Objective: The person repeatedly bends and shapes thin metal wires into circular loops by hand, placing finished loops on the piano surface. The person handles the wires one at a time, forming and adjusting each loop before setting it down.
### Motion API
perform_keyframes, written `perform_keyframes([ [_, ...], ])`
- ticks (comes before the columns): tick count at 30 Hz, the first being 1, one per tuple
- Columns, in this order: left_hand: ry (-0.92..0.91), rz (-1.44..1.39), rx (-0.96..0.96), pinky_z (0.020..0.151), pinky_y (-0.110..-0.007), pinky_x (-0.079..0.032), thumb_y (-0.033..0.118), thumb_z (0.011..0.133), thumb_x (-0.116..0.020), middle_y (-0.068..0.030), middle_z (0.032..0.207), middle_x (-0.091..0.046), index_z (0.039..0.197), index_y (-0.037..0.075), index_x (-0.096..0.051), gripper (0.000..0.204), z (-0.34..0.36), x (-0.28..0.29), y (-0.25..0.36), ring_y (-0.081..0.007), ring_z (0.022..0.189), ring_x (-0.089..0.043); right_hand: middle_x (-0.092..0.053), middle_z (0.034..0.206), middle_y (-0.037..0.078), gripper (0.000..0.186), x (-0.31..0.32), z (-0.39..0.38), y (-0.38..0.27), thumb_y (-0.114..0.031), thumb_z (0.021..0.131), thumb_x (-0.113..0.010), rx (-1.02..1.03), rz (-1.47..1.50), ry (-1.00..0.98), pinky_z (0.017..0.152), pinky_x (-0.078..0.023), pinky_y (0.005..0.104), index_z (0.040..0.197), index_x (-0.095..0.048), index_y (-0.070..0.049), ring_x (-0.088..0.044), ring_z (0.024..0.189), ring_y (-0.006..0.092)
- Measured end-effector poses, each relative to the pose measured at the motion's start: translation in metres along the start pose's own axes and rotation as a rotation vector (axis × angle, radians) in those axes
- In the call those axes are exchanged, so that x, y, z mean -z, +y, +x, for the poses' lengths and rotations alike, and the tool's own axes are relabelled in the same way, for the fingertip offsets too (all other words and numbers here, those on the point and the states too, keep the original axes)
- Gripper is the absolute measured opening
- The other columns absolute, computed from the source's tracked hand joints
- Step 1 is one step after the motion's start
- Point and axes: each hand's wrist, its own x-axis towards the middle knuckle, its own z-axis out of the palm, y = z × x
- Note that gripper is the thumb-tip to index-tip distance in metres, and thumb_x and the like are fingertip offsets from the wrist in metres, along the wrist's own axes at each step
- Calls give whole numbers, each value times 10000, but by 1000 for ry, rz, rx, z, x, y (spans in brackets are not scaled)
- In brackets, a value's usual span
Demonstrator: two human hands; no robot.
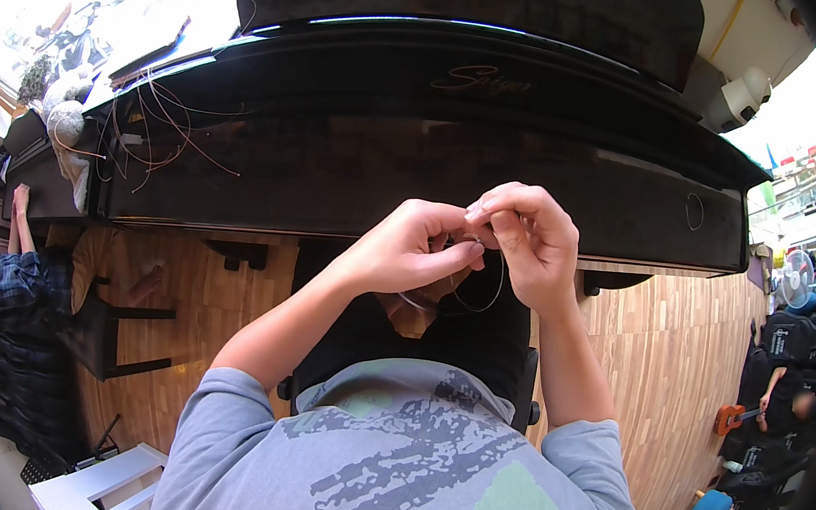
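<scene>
My left hand (419, 244) and my right hand (534, 241) meet in front of the black piano (338, 161), above my lap. Each has its fingertips pinched together. Between them runs a thin, light wire (498, 294), which hangs below my fingers in a loose loop. The exact spot where each fingertip grips it is too small to make out. Several long, thin coppery wires (180, 131) lie curled at the piano's left end. Near its right end rests a small wire loop (695, 213).
On the left, a person (7, 285) in a checked shirt sits at a dark keyboard instrument. At the right edge someone holds a small orange ukulele (729, 420). A fan (796, 274) stands beyond the piano's right end. Grey plush toys (66, 120) sit at far left.
</scene>
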Motion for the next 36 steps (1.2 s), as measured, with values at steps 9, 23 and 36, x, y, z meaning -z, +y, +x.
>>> perform_keyframes([
  [9,72,-450,-316,1042,-427,-396,409,1008,-285,-176,1013,-693,1061,-40,-667,592,-2,-18,-24,-267,1105,-597,-617,686,39,101,-1,9,-1,-90,1000,-495,-95,146,225,636,-483,215,1038,-555,-18,-615,635,79],
  [23,290,-534,-47,578,-183,-438,128,974,-562,4,739,-600,1018,-7,-611,150,-9,-17,-20,-29,611,-539,-612,699,29,143,8,14,0,-167,1004,-511,-293,132,416,508,-447,183,1000,-572,-37,-582,580,74],
  [36,291,-557,33,526,-205,-470,64,884,-651,20,721,-475,1179,-2,-510,333,-10,-12,-23,-37,546,-468,-578,745,53,159,15,13,4,-201,1049,-372,-457,805,521,572,-527,288,1028,-489,-96,-588,613,151],
])
